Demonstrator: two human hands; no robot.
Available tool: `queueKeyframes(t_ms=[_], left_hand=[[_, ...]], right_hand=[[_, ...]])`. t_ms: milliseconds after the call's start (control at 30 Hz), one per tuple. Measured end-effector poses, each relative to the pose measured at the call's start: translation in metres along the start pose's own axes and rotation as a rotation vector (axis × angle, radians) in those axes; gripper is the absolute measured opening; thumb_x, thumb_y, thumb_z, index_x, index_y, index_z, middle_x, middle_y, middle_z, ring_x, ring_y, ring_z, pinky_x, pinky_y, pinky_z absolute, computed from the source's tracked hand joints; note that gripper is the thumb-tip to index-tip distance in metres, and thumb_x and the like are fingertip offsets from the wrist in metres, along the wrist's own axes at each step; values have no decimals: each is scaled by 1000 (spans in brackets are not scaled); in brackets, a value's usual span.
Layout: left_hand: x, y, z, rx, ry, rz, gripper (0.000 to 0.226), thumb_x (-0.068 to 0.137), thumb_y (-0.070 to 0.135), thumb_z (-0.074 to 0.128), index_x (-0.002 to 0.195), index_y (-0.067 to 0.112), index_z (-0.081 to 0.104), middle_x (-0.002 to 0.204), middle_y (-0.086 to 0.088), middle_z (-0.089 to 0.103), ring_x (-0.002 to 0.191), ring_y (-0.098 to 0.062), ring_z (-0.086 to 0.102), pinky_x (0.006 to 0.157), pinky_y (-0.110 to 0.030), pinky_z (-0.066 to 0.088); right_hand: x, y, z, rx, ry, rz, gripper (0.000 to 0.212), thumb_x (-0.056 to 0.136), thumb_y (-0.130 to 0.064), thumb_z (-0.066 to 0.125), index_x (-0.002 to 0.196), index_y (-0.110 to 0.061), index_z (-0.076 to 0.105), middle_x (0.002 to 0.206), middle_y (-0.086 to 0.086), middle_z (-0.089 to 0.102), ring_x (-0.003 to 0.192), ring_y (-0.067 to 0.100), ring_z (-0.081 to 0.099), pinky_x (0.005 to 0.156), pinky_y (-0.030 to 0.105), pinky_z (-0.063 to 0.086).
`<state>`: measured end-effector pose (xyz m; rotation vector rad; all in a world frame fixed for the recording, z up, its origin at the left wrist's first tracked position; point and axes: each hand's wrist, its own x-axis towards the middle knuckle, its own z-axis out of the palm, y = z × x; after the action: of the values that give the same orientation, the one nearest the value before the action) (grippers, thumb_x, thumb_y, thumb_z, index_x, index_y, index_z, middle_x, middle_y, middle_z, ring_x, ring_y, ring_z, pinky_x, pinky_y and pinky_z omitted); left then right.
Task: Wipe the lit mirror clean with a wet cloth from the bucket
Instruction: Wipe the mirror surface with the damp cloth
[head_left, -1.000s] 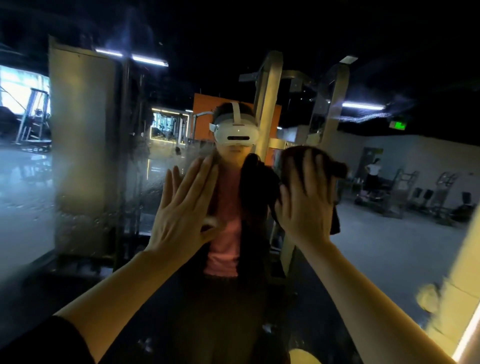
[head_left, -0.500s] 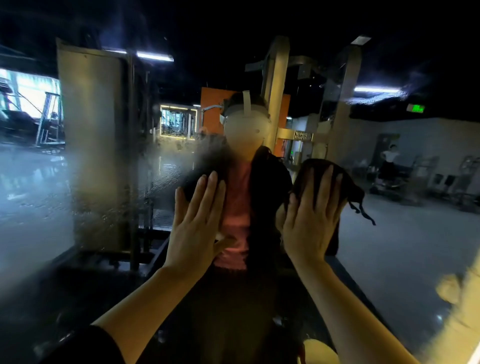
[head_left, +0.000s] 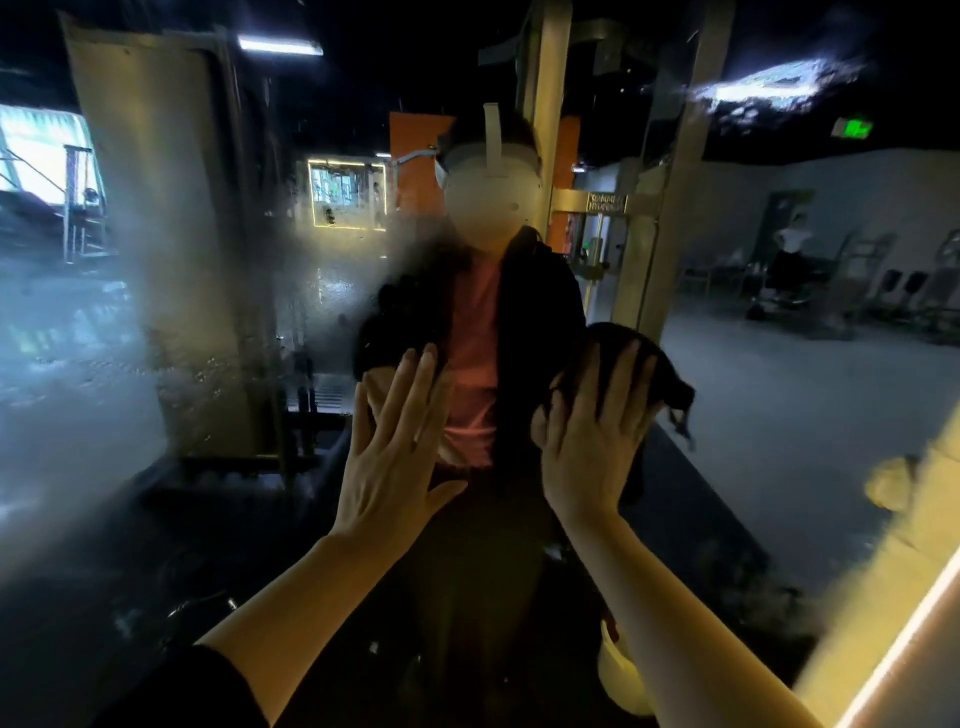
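The large mirror (head_left: 218, 322) fills the view, with wet streaks and droplets across its left half. Its glowing light strip (head_left: 904, 639) runs along the lower right edge. My right hand (head_left: 592, 441) presses a dark cloth (head_left: 660, 364) flat against the glass with straight fingers. A loose corner of the cloth hangs to the right. My left hand (head_left: 395, 452) lies flat on the glass beside it, fingers spread, holding nothing. A pale rounded thing, possibly the bucket (head_left: 618, 675), shows at the bottom between my arms.
The mirror reflects a person in a headset and pink top, a dim gym with machine frames, ceiling lights and another person far right. A yellow blurred patch (head_left: 888, 483) shows near the right edge.
Both hands have slid down the glass, the right one dragging the cloth with it. The view has moved closer to the mirror.
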<state>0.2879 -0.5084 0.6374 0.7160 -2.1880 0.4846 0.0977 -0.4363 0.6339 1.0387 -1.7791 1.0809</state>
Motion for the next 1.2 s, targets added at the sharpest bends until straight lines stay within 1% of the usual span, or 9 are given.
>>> queueKeyframes(t_ms=[100, 167, 400, 600, 767, 933, 1033, 1133, 1200], left_hand=[[-3, 8, 9, 3, -65, -28, 128, 60, 52, 86, 156, 7, 13, 164, -13, 1, 152, -30, 1, 121, -54, -3], [-3, 11, 12, 33, -80, -34, 133, 58, 51, 87, 156, 8, 10, 164, -14, 0, 151, -31, 0, 120, -55, -6], [-3, 13, 17, 130, -106, -25, 143, 53, 52, 89, 156, 9, 0, 164, -16, -5, 151, -33, -1, 118, -61, 4], [-8, 21, 12, 33, -68, -35, 129, 61, 40, 89, 156, 7, 9, 164, -13, 1, 151, -30, 0, 120, -58, 2], [-33, 35, 19, 34, -151, 32, 125, 64, 39, 88, 157, 9, 9, 165, -11, -1, 152, -30, 2, 119, -59, 1], [-40, 48, 37, 37, -243, -8, 130, 63, 37, 89, 157, 8, 4, 164, -14, -7, 151, -30, -2, 119, -60, 3], [-41, 51, 39, 39, -236, -16, 128, 64, 34, 88, 157, 8, 4, 164, -15, -8, 151, -31, -4, 119, -61, 4], [-45, 53, 38, 21, -214, -23, 124, 66, 32, 87, 157, 8, 7, 164, -14, -4, 151, -31, -2, 118, -63, 5], [-51, 56, 41, -1, -203, -19, 123, 64, 28, 88, 156, 8, 10, 164, -14, -2, 151, -31, 0, 117, -65, 9]], right_hand=[[-28, 1, 13, -83, -155, -333, 62, 104, -39, 33, 156, -26, 3, 165, 3, -13, 153, 26, -7, 122, 51, 0], [-39, 24, 11, -119, -158, -397, 61, 103, -39, 37, 156, -27, 10, 166, 1, -11, 153, 24, -5, 123, 48, -1], [-44, 31, 4, -60, -66, 63, 57, 106, -42, 20, 157, -23, 5, 164, 14, 3, 152, 28, -11, 123, 45, -8], [-75, 33, 10, -52, -270, -398, 80, 95, -17, 51, 156, -31, 1, 165, -5, -14, 152, 20, -10, 123, 46, -3], [-67, 69, -12, 26, -49, 186, 79, 94, 1, 54, 156, -22, 12, 164, 6, 5, 151, 29, 1, 114, 59, 30], [-99, 47, -8, 100, -197, 20, 75, 84, -12, 45, 155, -17, 21, 164, 10, 9, 151, 34, 6, 111, 62, 34], [-115, 67, -20, 100, -223, -104, 76, 81, 0, 55, 151, -17, 30, 162, 7, 17, 150, 27, 13, 114, 50, 35], [-107, 84, -44, 172, 13, 83, 50, 91, 0, 51, 140, -9, 48, 151, 21, 34, 144, 30, 29, 120, 28, 24], [-92, 97, -55, 131, 164, 298, 34, 94, -9, 46, 125, -1, 57, 134, 28, 42, 130, 33, 40, 115, 25, 29]])
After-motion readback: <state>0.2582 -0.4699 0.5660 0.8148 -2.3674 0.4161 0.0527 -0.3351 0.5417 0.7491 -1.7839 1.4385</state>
